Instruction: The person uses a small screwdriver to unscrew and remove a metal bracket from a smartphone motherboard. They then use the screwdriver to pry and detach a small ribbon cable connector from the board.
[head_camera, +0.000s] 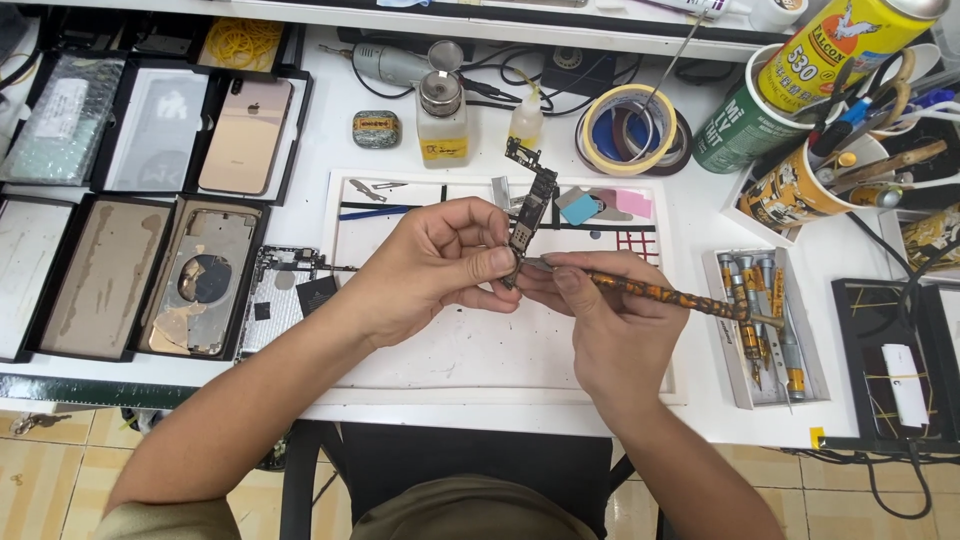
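Two hands engaged: left hand (440, 265) pinches narrow dark phone circuit board (530, 215) by its edges. Right hand (610, 320) grips orange-patterned slim screwdriver (660, 293), tip at board. Board judged light, stiff, fragile; hold edges only.

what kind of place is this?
Likely a phone repair bench: the left hand holds a phone circuit board, opened phone bodies lie in black trays, and a box of screwdrivers sits on the white table.
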